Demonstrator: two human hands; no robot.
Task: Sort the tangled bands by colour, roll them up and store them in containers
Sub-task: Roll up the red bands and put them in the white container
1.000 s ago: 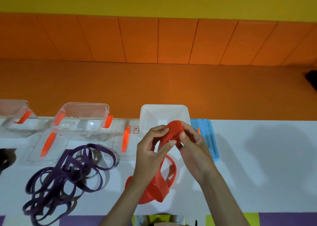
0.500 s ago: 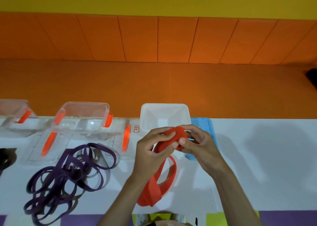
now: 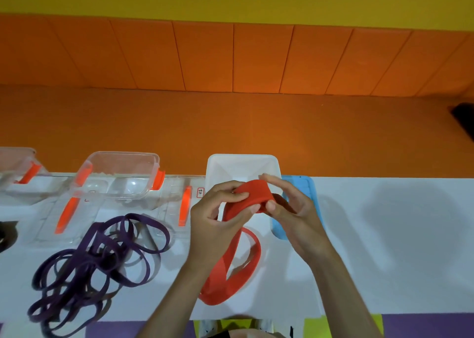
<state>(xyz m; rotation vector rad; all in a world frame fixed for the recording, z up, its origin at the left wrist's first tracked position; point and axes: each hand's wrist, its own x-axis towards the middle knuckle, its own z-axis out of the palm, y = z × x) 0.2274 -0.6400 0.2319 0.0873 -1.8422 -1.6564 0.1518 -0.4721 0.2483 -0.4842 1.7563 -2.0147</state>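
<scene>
Clear plastic forms the tub (image 3: 18,167) at the far left edge, which has an orange clip and is cut off by the frame. Next to it we see a second clear plastic tub with orange latches (image 3: 118,176), open and standing at the back of the white table (image 3: 384,235), with a flat clear lid with orange clips (image 3: 64,222) lying in front of it. The tangle of thin purple elastic bands (image 3: 97,255) sprawls on the table nearer to us, its upper loops just beside another flat clear lid with an orange clip (image 3: 179,207).

Our left hand (image 3: 215,225) curls its fingers over the rolled part of the wide red-orange elastic band (image 3: 254,196), thumb underneath. The roll is held above the table in front of the open white square plastic tub (image 3: 242,162); the unrolled rest hangs down and lies in a loop on the table between our forearms. Our right hand (image 3: 295,209) pinches the roll's right end between thumb and forefinger, the other fingers loosely curled. Behind that hand lies a light blue plastic lid (image 3: 306,184), just beside the white tub.
</scene>
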